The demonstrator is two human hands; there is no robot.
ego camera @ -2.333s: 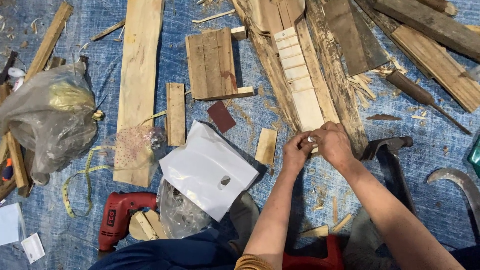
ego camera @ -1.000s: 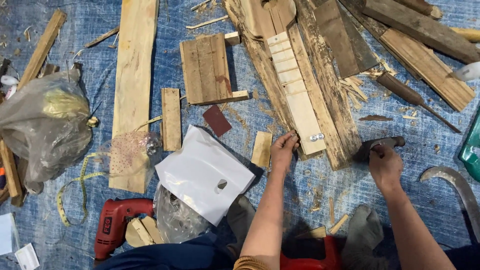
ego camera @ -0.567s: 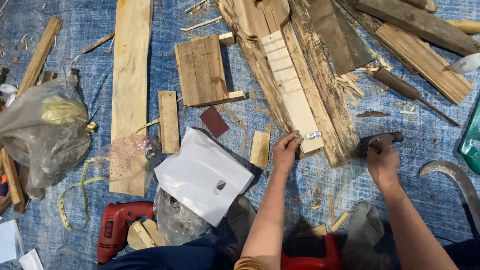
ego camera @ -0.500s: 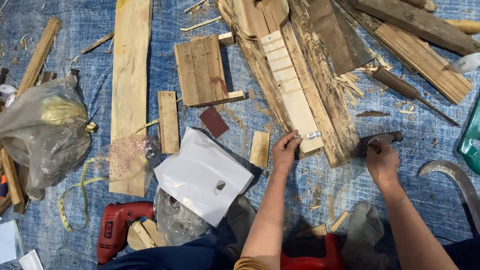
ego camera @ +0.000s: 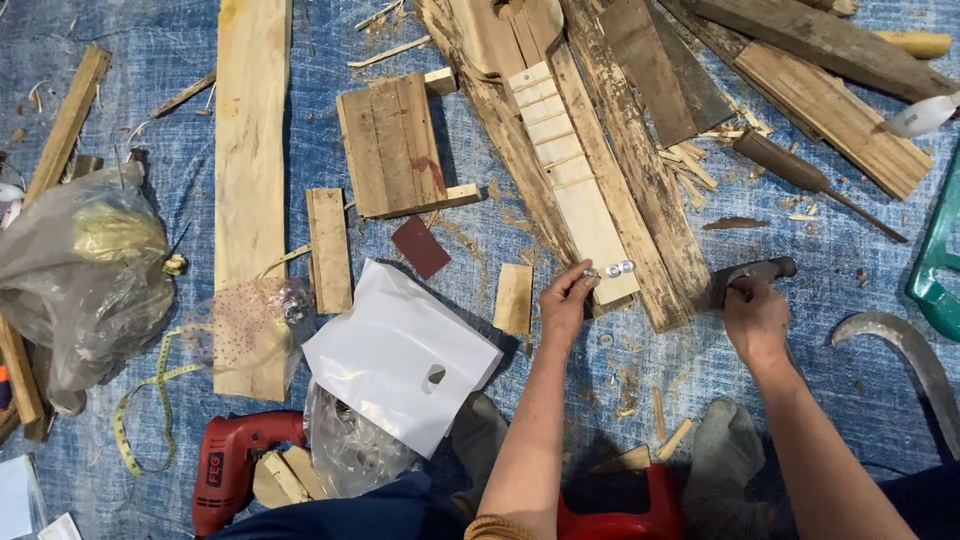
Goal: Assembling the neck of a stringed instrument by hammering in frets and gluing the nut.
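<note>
fingers of the left hand (ego camera: pixel 566 298) pinch small shiny metal bits (ego camera: pixel 610 269) on the pale notched wood strip (ego camera: pixel 572 180), which could roll off, while the right hand (ego camera: pixel 755 313) grips the dark hammer head (ego camera: pixel 750 276).

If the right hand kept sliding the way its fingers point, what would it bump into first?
Probably the dark hammer already at the right hand's fingertips; beyond it lies the rough wooden plank. Height is hard to judge from above.

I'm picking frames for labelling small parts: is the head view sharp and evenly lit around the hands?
Head view: light is even and soft, with faint shadows; the left hand and the small metal pieces on the pale board are sharp; the right hand looks crisp; the white bag is bright, not blown out.
</note>
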